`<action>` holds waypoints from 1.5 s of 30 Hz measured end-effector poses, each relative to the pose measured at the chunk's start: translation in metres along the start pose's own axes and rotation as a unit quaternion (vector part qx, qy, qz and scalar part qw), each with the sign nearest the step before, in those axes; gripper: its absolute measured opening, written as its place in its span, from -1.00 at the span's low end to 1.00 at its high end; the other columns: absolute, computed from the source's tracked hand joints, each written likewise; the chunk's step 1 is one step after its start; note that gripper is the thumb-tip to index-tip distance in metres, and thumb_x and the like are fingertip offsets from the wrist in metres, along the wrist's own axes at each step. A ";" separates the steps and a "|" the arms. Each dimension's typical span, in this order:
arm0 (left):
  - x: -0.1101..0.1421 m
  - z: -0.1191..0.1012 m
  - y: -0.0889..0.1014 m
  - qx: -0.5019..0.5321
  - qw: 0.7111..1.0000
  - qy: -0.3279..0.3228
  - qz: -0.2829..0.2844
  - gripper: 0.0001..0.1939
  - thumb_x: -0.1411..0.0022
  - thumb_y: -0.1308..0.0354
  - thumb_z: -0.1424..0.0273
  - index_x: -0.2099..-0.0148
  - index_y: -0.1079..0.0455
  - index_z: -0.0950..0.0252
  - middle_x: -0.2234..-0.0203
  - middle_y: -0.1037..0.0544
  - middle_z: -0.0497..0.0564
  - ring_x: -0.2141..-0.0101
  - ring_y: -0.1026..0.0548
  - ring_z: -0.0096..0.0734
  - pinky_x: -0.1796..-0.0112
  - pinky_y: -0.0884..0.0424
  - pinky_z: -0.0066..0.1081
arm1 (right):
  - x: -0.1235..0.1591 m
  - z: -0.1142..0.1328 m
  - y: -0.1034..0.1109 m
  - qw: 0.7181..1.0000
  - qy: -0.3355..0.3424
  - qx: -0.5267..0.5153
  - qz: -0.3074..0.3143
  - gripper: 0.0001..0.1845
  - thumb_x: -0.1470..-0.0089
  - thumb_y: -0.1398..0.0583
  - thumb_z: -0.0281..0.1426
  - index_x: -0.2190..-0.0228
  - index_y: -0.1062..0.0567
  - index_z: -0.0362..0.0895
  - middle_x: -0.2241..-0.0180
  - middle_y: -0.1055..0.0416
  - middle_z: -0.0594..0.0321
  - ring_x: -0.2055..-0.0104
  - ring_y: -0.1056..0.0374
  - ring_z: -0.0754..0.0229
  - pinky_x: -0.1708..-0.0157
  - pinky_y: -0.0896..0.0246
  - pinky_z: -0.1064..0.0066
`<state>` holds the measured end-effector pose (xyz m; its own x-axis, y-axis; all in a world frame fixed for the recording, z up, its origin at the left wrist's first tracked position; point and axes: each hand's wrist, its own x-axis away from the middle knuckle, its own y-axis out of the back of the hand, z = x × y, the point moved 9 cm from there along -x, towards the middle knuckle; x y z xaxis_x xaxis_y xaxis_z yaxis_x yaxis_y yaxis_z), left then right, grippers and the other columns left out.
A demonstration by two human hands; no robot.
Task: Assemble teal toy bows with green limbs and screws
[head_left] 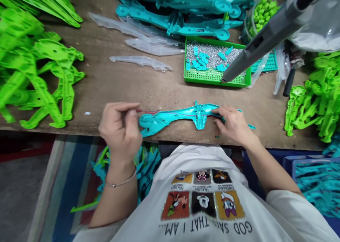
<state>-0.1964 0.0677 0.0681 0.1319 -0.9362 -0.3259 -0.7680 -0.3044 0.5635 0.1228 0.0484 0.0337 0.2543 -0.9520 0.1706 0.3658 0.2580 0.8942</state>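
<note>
A long turquoise plastic shell half (183,113) lies near the table's front edge, ribbed inside, with a round cup at its left end and a cross-shaped bracket right of its middle. My left hand (120,127) is closed in a pinch just beyond the left end, holding a thin red wire (148,112). The wire runs taut along the shell toward the right. Over the shell's right part, my right hand (233,123) grips it between thumb and fingers. Below that hand, a short dark wire end with a small green connector (217,136) rests on the table.
Behind the shell stands a green tray (217,83) of screws and small turquoise pieces. A grey electric screwdriver (260,40) hangs above it. Translucent strips (140,62) and stacked turquoise shells (170,22) lie farther back. Bright green parts pile up left (39,68) and right (316,96).
</note>
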 end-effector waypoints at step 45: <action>0.011 0.051 0.010 0.015 0.991 0.086 -0.104 -0.80 -0.44 -0.13 0.30 0.04 -0.49 0.28 0.21 -0.58 0.01 0.22 -0.62 -0.43 0.13 -0.58 -0.37 | 0.004 -0.006 0.003 0.986 -0.071 0.018 -0.152 -0.80 -0.24 -0.18 -0.32 0.29 -0.61 -0.09 0.22 -0.57 0.13 0.29 -0.44 0.09 0.32 -0.21 0.28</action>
<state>-0.2349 0.0634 0.0315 0.3914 -0.8709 -0.2972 -0.7306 -0.4905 0.4750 0.1307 0.0465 0.0343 0.0099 -0.9985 -0.0529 0.3724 -0.0454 0.9270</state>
